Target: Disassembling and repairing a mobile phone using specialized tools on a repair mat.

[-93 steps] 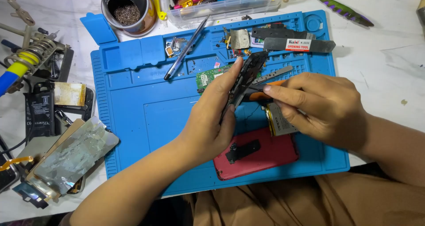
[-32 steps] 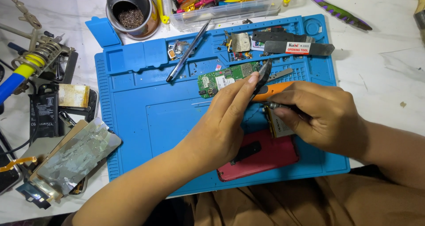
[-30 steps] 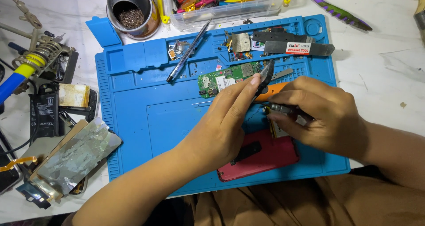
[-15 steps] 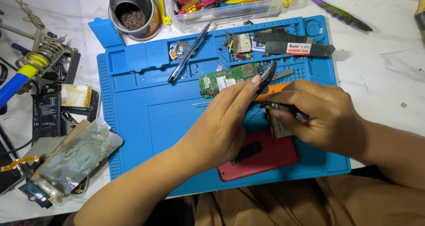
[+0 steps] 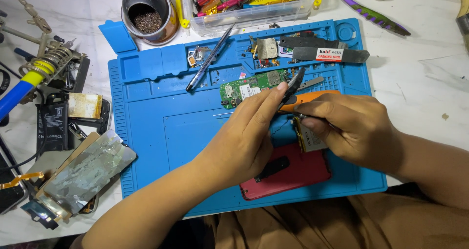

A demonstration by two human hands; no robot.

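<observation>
My left hand (image 5: 244,132) reaches across the blue work mat (image 5: 161,127) and pinches a small dark part (image 5: 294,83) between thumb and fingertips. My right hand (image 5: 351,127) grips an orange-handled tool (image 5: 312,98) whose tip meets that part. A green circuit board (image 5: 246,88) lies on the mat just left of the fingertips. A red phone housing (image 5: 305,173) rests under both hands, near the mat's front edge. A flat grey component (image 5: 310,141) is partly hidden beneath my right hand.
A metal cup of brass wool (image 5: 149,14) and a clear box of tools (image 5: 249,5) stand at the back. A metal stylus (image 5: 210,58) and a black pry bar (image 5: 332,55) lie on the mat. A soldering iron stand (image 5: 44,68) and a phone screen panel (image 5: 83,173) sit left.
The dark part, held higher three seconds ago, has come down beside the circuit board. Over the last second both hands have stayed almost still.
</observation>
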